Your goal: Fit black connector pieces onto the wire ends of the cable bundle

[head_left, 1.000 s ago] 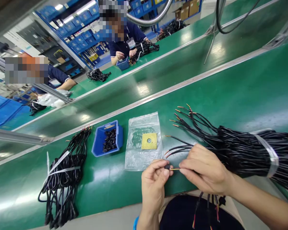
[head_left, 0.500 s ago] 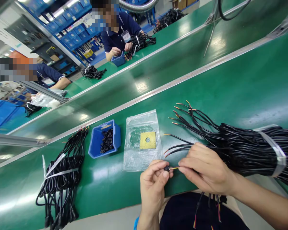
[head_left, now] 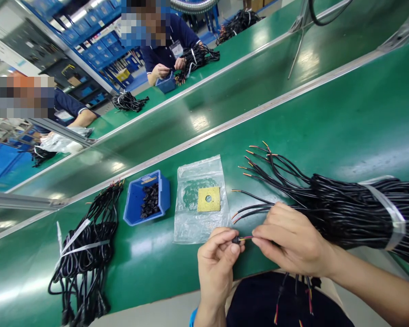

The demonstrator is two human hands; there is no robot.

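Between thumb and fingers, my left hand (head_left: 218,263) pinches a small black connector (head_left: 236,240). Thin red and yellow wires (head_left: 246,238) run from the connector to my right hand (head_left: 289,238), whose thumb and forefinger are closed on them. Beyond my right hand lies a thick bundle of black cables (head_left: 347,209), strapped with a clear band, its stripped coloured ends pointing left. Several cable ends with red and yellow wires (head_left: 309,295) hang below my right hand over my lap.
A clear plastic bag (head_left: 187,227) with a yellow sponge (head_left: 209,199) on it lies left of my hands. Further left stand a blue bin (head_left: 131,204) of black connectors and a tied cable bundle (head_left: 88,245). Two people sit across the bench behind a metal rail (head_left: 204,136).
Both hands keep their hold on the connector and wires, with barely any movement. A red wire shows more plainly beside the yellow one. The view has shifted slightly.
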